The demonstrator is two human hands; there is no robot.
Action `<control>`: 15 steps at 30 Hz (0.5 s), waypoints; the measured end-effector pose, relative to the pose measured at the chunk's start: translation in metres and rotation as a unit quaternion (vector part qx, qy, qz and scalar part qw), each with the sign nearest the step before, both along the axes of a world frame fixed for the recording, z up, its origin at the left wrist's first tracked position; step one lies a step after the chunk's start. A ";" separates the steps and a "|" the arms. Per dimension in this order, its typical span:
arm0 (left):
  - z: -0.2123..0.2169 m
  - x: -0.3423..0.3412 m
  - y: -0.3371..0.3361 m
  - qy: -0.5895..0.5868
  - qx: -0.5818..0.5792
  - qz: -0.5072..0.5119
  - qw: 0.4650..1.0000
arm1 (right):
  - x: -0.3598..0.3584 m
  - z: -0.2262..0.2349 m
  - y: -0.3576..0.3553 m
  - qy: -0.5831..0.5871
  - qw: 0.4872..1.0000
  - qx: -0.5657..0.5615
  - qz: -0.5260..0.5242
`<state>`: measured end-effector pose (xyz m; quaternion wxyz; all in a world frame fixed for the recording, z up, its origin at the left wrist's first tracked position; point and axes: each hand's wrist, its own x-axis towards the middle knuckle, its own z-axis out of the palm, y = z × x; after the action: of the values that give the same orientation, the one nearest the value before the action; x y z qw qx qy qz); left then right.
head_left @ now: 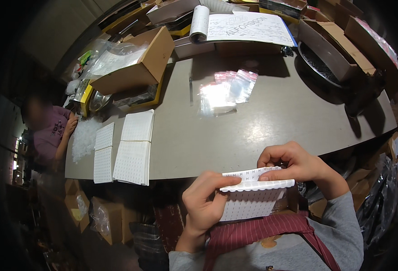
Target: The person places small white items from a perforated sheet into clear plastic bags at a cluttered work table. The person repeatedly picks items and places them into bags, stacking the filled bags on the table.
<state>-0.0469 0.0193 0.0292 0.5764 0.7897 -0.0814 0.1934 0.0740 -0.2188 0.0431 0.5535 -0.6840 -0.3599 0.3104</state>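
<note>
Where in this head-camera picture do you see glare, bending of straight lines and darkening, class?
Head view: glare whitens the clear plastic bags on the grey table; the table's edges bow towards the rim; the corners fall into black vignette; the white sheet held by the left hand and right hand stays sharp.

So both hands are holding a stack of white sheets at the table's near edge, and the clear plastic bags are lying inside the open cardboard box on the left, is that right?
Not quite. The head view shows the clear plastic bags lying on the bare table, not inside the open cardboard box. The rest holds: the left hand and right hand hold the stack of white sheets at the near edge.
</note>
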 end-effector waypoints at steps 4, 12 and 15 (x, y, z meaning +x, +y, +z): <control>0.001 -0.001 0.001 -0.005 0.004 -0.002 1.000 | -0.005 0.000 -0.004 -0.019 1.000 0.000 -0.006; -0.005 0.010 0.000 0.010 -0.044 -0.058 0.997 | -0.012 0.002 -0.006 -0.048 0.997 0.027 -0.054; -0.011 0.012 -0.003 0.022 -0.037 -0.085 0.995 | -0.010 -0.003 -0.001 -0.056 0.996 0.033 -0.061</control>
<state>-0.0344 0.0166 0.0183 0.6216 0.7619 -0.1285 0.1290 0.0640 -0.2202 0.0402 0.5730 -0.7021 -0.3579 0.2249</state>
